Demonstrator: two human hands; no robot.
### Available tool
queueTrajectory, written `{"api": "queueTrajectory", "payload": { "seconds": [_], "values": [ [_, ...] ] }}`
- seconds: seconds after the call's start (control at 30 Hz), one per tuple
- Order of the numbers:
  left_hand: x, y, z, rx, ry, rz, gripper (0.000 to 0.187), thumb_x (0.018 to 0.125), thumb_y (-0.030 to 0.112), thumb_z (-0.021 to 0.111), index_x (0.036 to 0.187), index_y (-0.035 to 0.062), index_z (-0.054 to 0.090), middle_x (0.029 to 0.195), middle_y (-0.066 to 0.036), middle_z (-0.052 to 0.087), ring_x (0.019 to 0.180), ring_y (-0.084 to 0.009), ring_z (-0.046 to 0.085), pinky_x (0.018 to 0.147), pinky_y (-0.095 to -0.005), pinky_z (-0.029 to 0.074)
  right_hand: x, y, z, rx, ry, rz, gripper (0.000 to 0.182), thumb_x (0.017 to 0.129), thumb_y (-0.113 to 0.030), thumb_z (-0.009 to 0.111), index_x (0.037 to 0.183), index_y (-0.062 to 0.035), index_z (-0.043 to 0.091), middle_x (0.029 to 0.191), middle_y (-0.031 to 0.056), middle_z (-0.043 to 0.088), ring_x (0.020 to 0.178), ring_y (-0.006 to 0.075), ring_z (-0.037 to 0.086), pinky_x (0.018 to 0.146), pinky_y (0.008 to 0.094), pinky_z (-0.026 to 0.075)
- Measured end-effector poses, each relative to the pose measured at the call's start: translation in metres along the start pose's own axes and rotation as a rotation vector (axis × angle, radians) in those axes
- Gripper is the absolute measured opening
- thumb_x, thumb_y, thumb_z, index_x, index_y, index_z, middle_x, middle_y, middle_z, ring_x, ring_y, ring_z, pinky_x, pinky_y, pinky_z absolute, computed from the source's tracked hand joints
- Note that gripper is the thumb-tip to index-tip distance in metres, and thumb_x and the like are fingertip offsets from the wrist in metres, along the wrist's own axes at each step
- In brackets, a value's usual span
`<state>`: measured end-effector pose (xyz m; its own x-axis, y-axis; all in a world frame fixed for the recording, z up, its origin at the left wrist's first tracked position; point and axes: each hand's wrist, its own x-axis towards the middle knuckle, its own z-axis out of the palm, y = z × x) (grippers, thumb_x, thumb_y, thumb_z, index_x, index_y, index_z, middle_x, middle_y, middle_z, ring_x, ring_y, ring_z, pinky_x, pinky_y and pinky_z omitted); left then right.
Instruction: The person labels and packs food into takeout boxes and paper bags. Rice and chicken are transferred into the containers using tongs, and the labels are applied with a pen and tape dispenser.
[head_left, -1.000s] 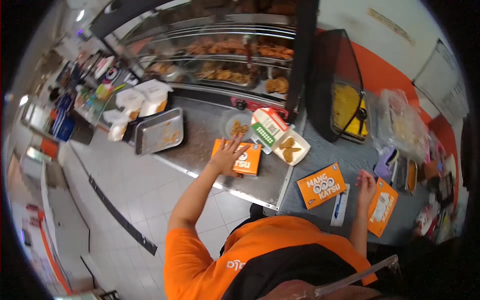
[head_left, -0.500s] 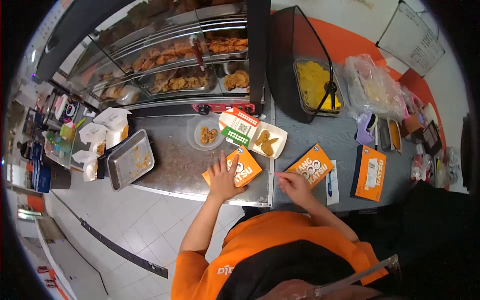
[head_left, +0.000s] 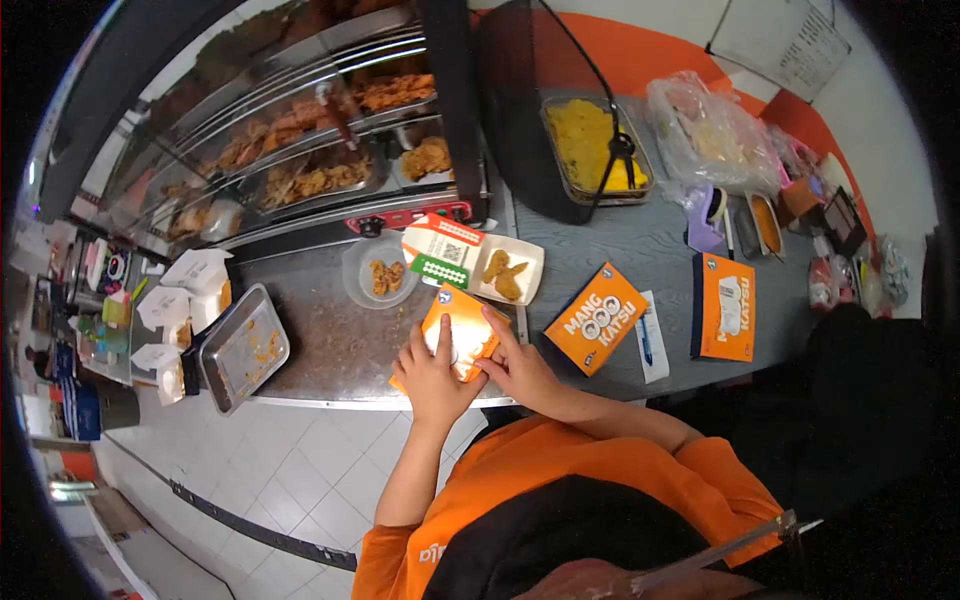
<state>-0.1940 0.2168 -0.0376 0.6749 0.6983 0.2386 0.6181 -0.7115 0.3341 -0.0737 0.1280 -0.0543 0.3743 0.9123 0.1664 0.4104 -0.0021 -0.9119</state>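
An orange food box [head_left: 452, 318] with white lettering sits at the counter's front edge. My left hand [head_left: 434, 382] lies on its near-left part, fingers spread over the lid. On the near-right side, my right hand [head_left: 523, 374] has its index finger along the box edge and its thumb at the near corner, gripping it. Just behind stands an open paper box [head_left: 527, 268] with fried chicken pieces inside and a red, white and green printed flap. To its left is a clear plastic bowl [head_left: 359, 268] with small fried pieces.
A closed orange box [head_left: 597, 318] lies to the right, then a pen [head_left: 646, 346] on paper and another orange box [head_left: 738, 345]. A metal tray [head_left: 225, 368] and white cartons [head_left: 165, 306] are left. A glass food warmer [head_left: 405, 217] and a tray of yellow food [head_left: 580, 140] stand behind.
My right hand has moved left from beside the neighbouring box onto the held box's right side. My left hand stays on the lid. The camera view has shifted slightly right.
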Motion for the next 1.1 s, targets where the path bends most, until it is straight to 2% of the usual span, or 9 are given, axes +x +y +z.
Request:
{"api": "queueTrajectory", "payload": {
  "seconds": [0.1, 0.13, 0.27, 0.53, 0.63, 0.73, 0.87, 1.03, 1.1],
  "values": [
    [0.001, 0.016, -0.007, -0.020, 0.011, -0.011, 0.087, 0.053, 0.037, 0.073, 0.130, 0.0130, 0.041, 0.120, -0.025, 0.041, 0.102, -0.0386, 0.043, 0.086, -0.0463, 0.034, -0.006, -0.015, -0.024, -0.037, 0.027, 0.097, 0.081, 0.079, -0.023, 0.065, 0.138, -0.0051, 0.014, 0.051, 0.0076, 0.049, 0.043, 0.0203, 0.050, 0.044, 0.0314, 0.040],
    [0.001, 0.017, -0.006, -0.180, -0.042, -0.034, 0.089, 0.052, 0.036, 0.075, 0.131, 0.0117, 0.041, 0.118, -0.025, 0.042, 0.102, -0.0395, 0.044, 0.086, -0.0461, 0.036, -0.011, -0.011, -0.029, -0.092, 0.089, 0.039, 0.084, 0.073, -0.021, 0.072, 0.137, -0.0041, 0.020, 0.049, 0.0037, 0.045, 0.040, 0.0128, 0.043, 0.042, 0.0263, 0.035],
    [0.013, 0.043, 0.005, -0.542, -0.171, 0.014, 0.093, 0.052, 0.027, 0.078, 0.132, 0.0048, 0.037, 0.113, -0.024, 0.046, 0.100, -0.0386, 0.048, 0.087, -0.0420, 0.040, -0.032, 0.007, -0.069, -0.290, 0.311, -0.129, 0.081, 0.069, -0.036, 0.073, 0.130, 0.0014, 0.034, 0.053, 0.0015, 0.044, 0.043, 0.0134, 0.044, 0.042, 0.0270, 0.037],
    [0.048, 0.146, 0.060, -0.127, -0.199, 0.276, 0.088, 0.058, 0.045, 0.073, 0.131, 0.0114, 0.037, 0.123, -0.023, 0.039, 0.108, -0.0384, 0.042, 0.089, -0.0488, 0.034, -0.074, 0.070, -0.154, -0.156, 0.380, 0.112, 0.086, 0.068, -0.008, 0.074, 0.138, -0.0091, 0.024, 0.081, 0.0050, 0.048, 0.070, 0.0119, 0.048, 0.065, 0.0240, 0.047],
    [0.055, 0.148, 0.075, -0.364, -0.109, 0.371, 0.078, 0.063, 0.039, 0.073, 0.127, 0.0082, 0.040, 0.120, -0.022, 0.042, 0.108, -0.0367, 0.043, 0.090, -0.0459, 0.034, -0.082, 0.094, -0.169, -0.206, 0.343, 0.101, 0.082, 0.068, -0.008, 0.073, 0.137, -0.0109, 0.028, 0.085, 0.0057, 0.048, 0.072, 0.0123, 0.048, 0.066, 0.0235, 0.045],
    [0.063, 0.116, 0.081, -0.784, 0.244, -0.092, 0.057, 0.068, 0.028, 0.073, 0.112, 0.0007, 0.050, 0.118, -0.020, 0.046, 0.108, -0.0296, 0.044, 0.088, -0.0388, 0.038, -0.089, 0.096, -0.179, -0.220, 0.317, 0.199, 0.074, 0.071, 0.001, 0.067, 0.135, -0.0106, 0.032, 0.088, 0.0066, 0.049, 0.071, 0.0120, 0.047, 0.064, 0.0233, 0.043],
    [0.103, 0.017, 0.114, -1.079, 0.485, -1.137, 0.058, 0.071, 0.032, 0.071, 0.112, -0.0039, 0.050, 0.104, -0.016, 0.055, 0.098, -0.0256, 0.054, 0.080, -0.0384, 0.047, -0.094, 0.087, -0.193, -0.277, 0.357, 0.108, 0.064, 0.073, 0.011, 0.051, 0.132, -0.0095, 0.037, 0.088, 0.0066, 0.049, 0.068, 0.0111, 0.046, 0.059, 0.0230, 0.041],
    [0.126, -0.063, 0.143, -1.400, 0.245, -0.822, 0.034, 0.085, 0.021, 0.057, 0.114, 0.0039, 0.052, 0.105, -0.008, 0.058, 0.091, -0.0203, 0.057, 0.073, -0.0358, 0.047, -0.115, 0.124, -0.219, -0.247, 0.578, 0.201, 0.047, 0.073, 0.010, 0.049, 0.118, -0.0052, 0.049, 0.082, 0.0057, 0.051, 0.064, 0.0102, 0.047, 0.055, 0.0221, 0.041],
    [0.124, -0.046, 0.122, -1.286, 0.241, -0.932, 0.031, 0.087, 0.015, 0.052, 0.117, 0.0070, 0.049, 0.103, -0.008, 0.059, 0.092, -0.0197, 0.057, 0.072, -0.0359, 0.047, -0.125, 0.134, -0.229, -0.263, 0.567, 0.314, 0.033, 0.072, 0.006, 0.053, 0.104, -0.0017, 0.055, 0.082, 0.0118, 0.056, 0.067, 0.0201, 0.057, 0.060, 0.0280, 0.046]
  ]
}}
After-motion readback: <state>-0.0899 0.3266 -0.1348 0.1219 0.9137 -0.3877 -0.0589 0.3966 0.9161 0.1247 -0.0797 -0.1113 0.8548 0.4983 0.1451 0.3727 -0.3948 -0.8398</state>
